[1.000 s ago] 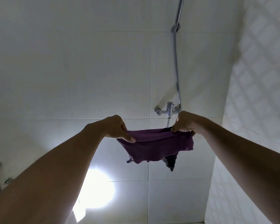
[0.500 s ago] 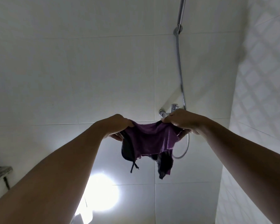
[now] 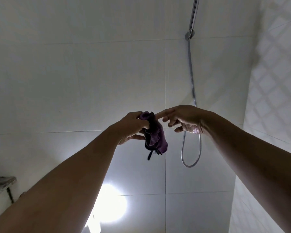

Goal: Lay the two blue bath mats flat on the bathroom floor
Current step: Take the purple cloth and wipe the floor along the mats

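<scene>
No blue bath mat is in view. A small purple cloth [image 3: 155, 137] with dark trim hangs bunched in front of the white tiled wall. My left hand [image 3: 133, 126] is shut on its upper part. My right hand [image 3: 183, 119] is just to the right of the cloth with its fingers spread, and its index fingertip touches the top of the cloth. Both arms reach forward at chest height.
A chrome shower hose [image 3: 191, 148] loops down the wall behind my right hand from a bracket [image 3: 189, 35] and rail above. A patterned tiled wall [image 3: 275, 81] stands on the right. A small shelf [image 3: 0, 184] juts out at the lower left. A bright light reflection [image 3: 111, 202] shows low on the wall.
My right hand has let go of the purple cloth and opened. The cloth, earlier stretched between both hands, now hangs bunched from my left hand alone. The view tilted slightly upward.
</scene>
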A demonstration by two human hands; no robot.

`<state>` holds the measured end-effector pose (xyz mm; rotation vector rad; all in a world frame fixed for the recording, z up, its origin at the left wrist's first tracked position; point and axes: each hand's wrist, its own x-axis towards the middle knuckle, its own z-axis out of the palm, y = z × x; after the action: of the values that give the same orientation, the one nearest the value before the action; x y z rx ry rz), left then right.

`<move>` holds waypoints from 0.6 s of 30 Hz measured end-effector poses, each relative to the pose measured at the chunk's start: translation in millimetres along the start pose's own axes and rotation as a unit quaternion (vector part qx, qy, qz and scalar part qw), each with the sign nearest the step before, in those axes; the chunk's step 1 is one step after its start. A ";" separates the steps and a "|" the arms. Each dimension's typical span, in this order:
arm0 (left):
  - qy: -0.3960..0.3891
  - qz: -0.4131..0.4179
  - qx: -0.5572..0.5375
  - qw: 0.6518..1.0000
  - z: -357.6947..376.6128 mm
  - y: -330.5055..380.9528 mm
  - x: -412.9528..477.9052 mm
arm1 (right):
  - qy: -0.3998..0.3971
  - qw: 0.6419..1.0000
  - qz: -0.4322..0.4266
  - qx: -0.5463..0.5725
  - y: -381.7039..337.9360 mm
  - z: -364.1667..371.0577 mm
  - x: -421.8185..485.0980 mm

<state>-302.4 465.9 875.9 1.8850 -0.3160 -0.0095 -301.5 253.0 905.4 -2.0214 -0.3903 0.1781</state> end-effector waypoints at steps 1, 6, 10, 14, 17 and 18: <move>-0.002 0.001 -0.015 1.000 -3.7 1.4 -0.8 | 0.023 1.000 -0.002 0.007 1.6 0.3 2.1; -0.080 -0.016 -0.062 0.995 -22.8 11.1 -11.5 | -0.036 0.996 0.081 0.015 28.7 4.0 8.3; -0.076 -0.040 -0.040 0.996 -36.5 6.8 -16.9 | -0.093 0.993 0.056 0.054 30.1 24.3 8.9; -0.048 -0.062 -0.023 0.997 -45.9 -4.9 -20.3 | -0.026 0.992 0.017 0.124 13.7 42.6 8.0; -0.044 -0.089 -0.027 0.995 -52.7 -13.0 -26.2 | 0.052 0.988 0.006 0.146 2.5 54.5 9.2; -0.048 -0.100 -0.039 0.993 -54.1 -15.7 -28.4 | 0.070 0.985 0.009 0.158 1.1 57.8 11.8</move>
<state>-317.6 527.1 875.1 1.8357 -0.1884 -0.2459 -307.1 305.0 878.1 -1.7133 -0.2381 0.1015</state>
